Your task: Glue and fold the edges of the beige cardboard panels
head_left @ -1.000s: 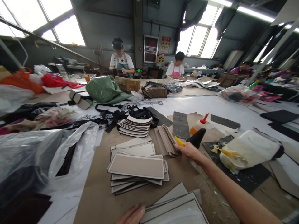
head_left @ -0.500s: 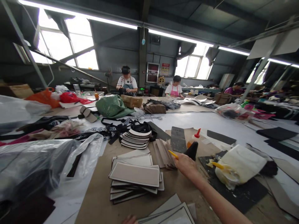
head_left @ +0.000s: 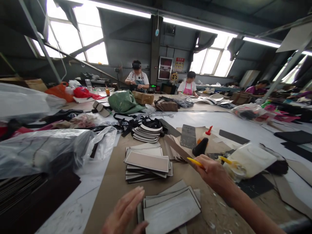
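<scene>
My right hand (head_left: 209,169) is closed around a thin yellow stick (head_left: 195,162), whose kind I cannot make out. It also grips the near end of a beige rectangular panel (head_left: 179,148), tilted above a fanned pile of similar panels (head_left: 169,149). My left hand (head_left: 126,208), slightly blurred, has its fingers apart at the left edge of a dark-edged grey panel (head_left: 172,211), which tops a low pile. Behind that pile, a taller stack of dark-edged beige panels (head_left: 147,161) lies on the brown board (head_left: 109,185).
Right of my right hand, a white container (head_left: 253,159) lies on its side, a yellow handle in its smeared mouth. A red-tipped bottle (head_left: 206,134) and a black object (head_left: 200,147) stand beyond. Plastic-wrapped material (head_left: 44,149) fills the left. Two co-workers sit across the table.
My right hand has moved nearer and right, drawing a beige panel off the fanned pile. My left hand has risen into view beside the near pile. The view has tilted down.
</scene>
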A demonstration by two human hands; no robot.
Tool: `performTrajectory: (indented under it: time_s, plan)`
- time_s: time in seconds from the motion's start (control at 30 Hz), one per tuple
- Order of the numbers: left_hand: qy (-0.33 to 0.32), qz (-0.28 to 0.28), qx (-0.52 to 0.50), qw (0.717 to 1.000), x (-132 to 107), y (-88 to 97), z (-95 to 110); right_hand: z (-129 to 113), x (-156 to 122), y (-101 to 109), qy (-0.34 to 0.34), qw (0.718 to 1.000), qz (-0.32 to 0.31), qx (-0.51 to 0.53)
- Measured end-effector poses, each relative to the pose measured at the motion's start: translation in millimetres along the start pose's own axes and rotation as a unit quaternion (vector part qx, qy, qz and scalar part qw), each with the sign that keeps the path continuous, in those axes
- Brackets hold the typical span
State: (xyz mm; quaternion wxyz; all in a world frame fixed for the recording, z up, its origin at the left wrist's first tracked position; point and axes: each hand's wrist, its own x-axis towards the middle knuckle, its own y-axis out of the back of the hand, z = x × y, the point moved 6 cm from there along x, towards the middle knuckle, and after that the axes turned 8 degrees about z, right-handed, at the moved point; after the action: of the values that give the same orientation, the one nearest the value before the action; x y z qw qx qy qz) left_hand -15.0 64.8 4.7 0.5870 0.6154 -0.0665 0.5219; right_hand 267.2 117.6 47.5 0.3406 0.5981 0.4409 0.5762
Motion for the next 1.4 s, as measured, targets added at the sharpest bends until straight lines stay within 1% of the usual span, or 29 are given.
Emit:
performTrajectory:
  time_s: [0.03, 0.07, 0.1, 0.13, 0.17, 0.2, 0.27, 0.33, 0.4, 0.47, 0.5, 0.6, 0.7, 0.83, 0.9, 0.97, 1.07, 1.17, 1.23, 1.3, 1.4]
  plan:
    - [-0.002, 0.017, 0.023, 1.000, 10, 11.0, 7, -20, -12, 11, 0.078, 0.997, 0.022, 0.005]
    - [0.003, 0.034, 0.049, 0.998, 19, 21.1, 13, -40, -25, 21, 0.156, 0.987, 0.043, 0.003]
    - [-0.005, 0.038, 0.073, 0.997, 26, 28.2, 20, -59, -38, 30, 0.225, 0.972, 0.068, 0.000]
    - [-0.009, 0.031, 0.096, 0.995, 32, 32.2, 24, -75, -52, 37, 0.281, 0.956, 0.084, 0.003]
    - [-0.024, 0.006, 0.105, 0.994, 35, 32.2, 28, -89, -64, 40, 0.325, 0.942, 0.089, 0.010]
    - [-0.035, -0.029, 0.106, 0.993, 35, 29.2, 30, -100, -75, 41, 0.356, 0.930, 0.089, 0.020]
    - [-0.051, -0.110, 0.088, 0.989, 27, 17.9, 33, -113, -93, 38, 0.385, 0.918, 0.078, 0.046]
    - [-0.053, -0.180, 0.072, 0.980, 12, 3.7, 35, -117, -106, 30, 0.378, 0.921, 0.065, 0.063]
    - [-0.054, -0.226, 0.074, 0.970, -4, -9.8, 38, -115, -115, 23, 0.349, 0.933, 0.048, 0.077]
    - [-0.057, -0.249, 0.079, 0.964, -16, -20.1, 45, -111, -122, 16, 0.302, 0.948, 0.013, 0.101]
    - [-0.061, -0.250, 0.078, 0.963, -20, -23.4, 49, -109, -125, 13, 0.277, 0.954, -0.009, 0.114]
    - [-0.076, -0.225, 0.073, 0.969, -24, -27.1, 62, -105, -134, 6, 0.217, 0.965, -0.065, 0.129]
    - [-0.094, -0.203, 0.067, 0.972, -23, -27.8, 71, -100, -142, 0, 0.186, 0.970, -0.102, 0.115]
    - [-0.103, -0.202, 0.044, 0.973, -23, -31.3, 78, -94, -146, -10, 0.151, 0.965, -0.166, 0.136]
    - [-0.098, -0.190, 0.020, 0.977, -23, -31.1, 79, -89, -147, -15, 0.138, 0.959, -0.201, 0.148]
    - [-0.076, -0.167, -0.007, 0.983, -22, -29.5, 76, -81, -149, -20, 0.128, 0.956, -0.221, 0.141]
    - [-0.006, -0.131, -0.030, 0.991, -22, -31.5, 62, -63, -154, -24, 0.121, 0.964, -0.214, 0.102]
    - [0.066, -0.126, -0.039, 0.989, -25, -46.3, 46, -43, -162, -28, 0.113, 0.969, -0.205, 0.072]
    - [0.100, -0.131, -0.033, 0.986, -27, -58.5, 39, -35, -167, -30, 0.105, 0.971, -0.205, 0.061]
    - [0.126, -0.129, -0.028, 0.983, -28, -66.6, 34, -32, -168, -31, 0.101, 0.972, -0.207, 0.055]
    - [0.143, -0.127, -0.042, 0.981, -27, -70.1, 30, -37, -161, -32, 0.110, 0.970, -0.208, 0.054]
